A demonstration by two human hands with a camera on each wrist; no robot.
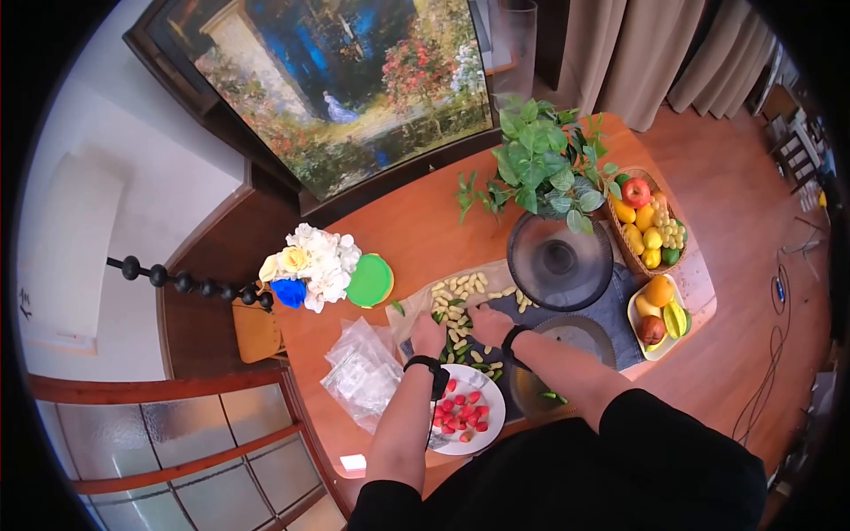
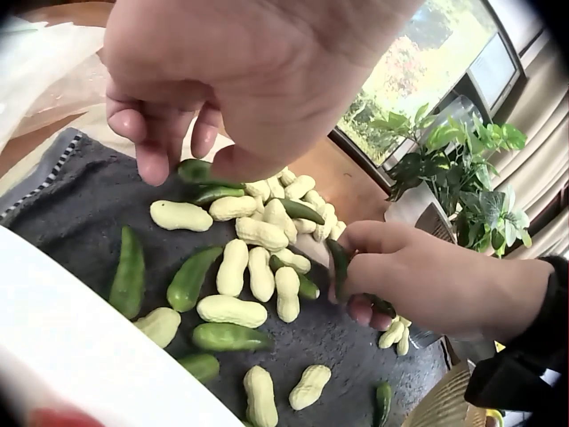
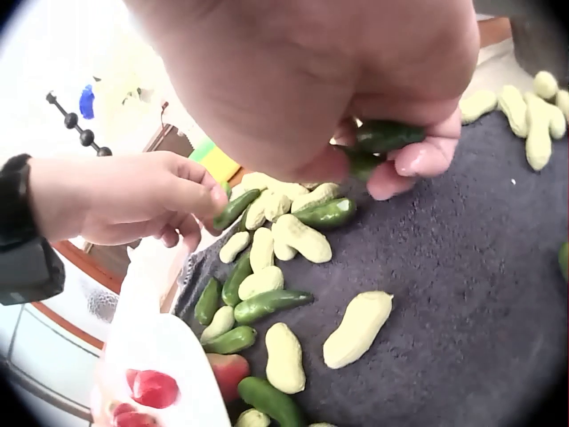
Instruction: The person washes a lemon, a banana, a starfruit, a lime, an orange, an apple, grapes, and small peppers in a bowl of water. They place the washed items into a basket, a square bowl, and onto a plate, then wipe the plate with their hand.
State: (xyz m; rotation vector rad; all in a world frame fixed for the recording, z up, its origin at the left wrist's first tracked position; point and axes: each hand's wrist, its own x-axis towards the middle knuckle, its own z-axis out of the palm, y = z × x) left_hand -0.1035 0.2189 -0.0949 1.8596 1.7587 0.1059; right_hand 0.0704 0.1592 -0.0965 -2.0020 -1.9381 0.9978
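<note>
Whole peanuts (image 2: 231, 267) and green chili peppers (image 3: 271, 305) lie mixed on a dark grey towel (image 3: 444, 294). My right hand (image 1: 490, 327) holds green peppers (image 3: 388, 136) in its curled fingers, just above the towel on the right of the pile. At the far left of the pile is my left hand (image 1: 429, 336), fingers loosely bent. Its fingertips (image 3: 213, 200) are right at the end of one green pepper (image 3: 236, 210). A white plate (image 1: 493, 416) of red strawberries (image 1: 459, 411) stands on the near side of the pile.
Two dark glass dishes (image 1: 560, 265) stand right of the pile; the nearer has green peppers (image 1: 554, 397) in it. Beyond are a fruit basket (image 1: 621, 232), a tray of fruit (image 1: 652, 356) and a leafy plant (image 1: 540, 159). Plastic bags (image 1: 363, 367) and white flowers (image 1: 323, 261) are left.
</note>
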